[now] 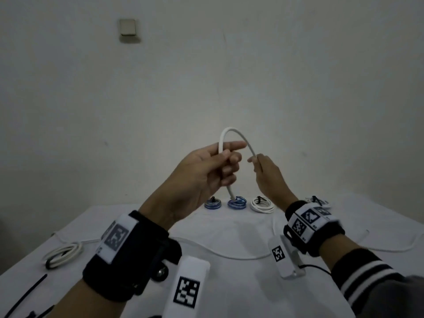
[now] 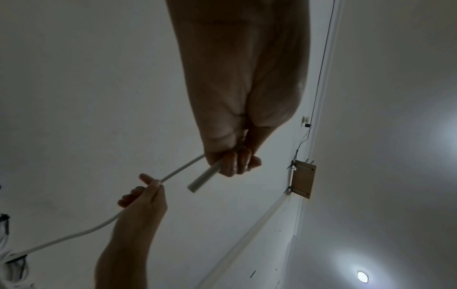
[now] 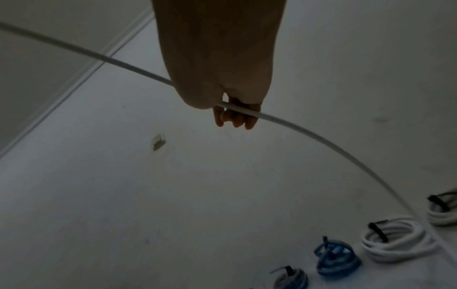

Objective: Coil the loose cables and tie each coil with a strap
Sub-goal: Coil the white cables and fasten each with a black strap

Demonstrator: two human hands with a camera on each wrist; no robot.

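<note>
Both hands are bare. Each wrist wears a black band (image 1: 128, 255) with white panels printed with square black-and-white markers (image 1: 186, 292). The right forearm has a grey sleeve (image 1: 390, 294) with a black-and-white striped cuff (image 1: 364, 275); a thin black cable, probably, trails beneath the right band.

White cable (image 1: 231, 130); two blue coils (image 1: 237, 203); white coil (image 1: 262, 205) with black strap (image 1: 260, 199); black-and-white striped sleeve cuff (image 1: 364, 276); white tablecloth (image 1: 229, 228).

A loose white cable (image 1: 231, 131) arches in the air above the tabletop (image 1: 229, 230), its free end hanging down. Behind it, at the tabletop's far edge, lie strapped coils: two blue (image 1: 237, 203), one white (image 1: 262, 204) (black straps). Loose black straps (image 1: 32, 288) lie at the near left.
</note>
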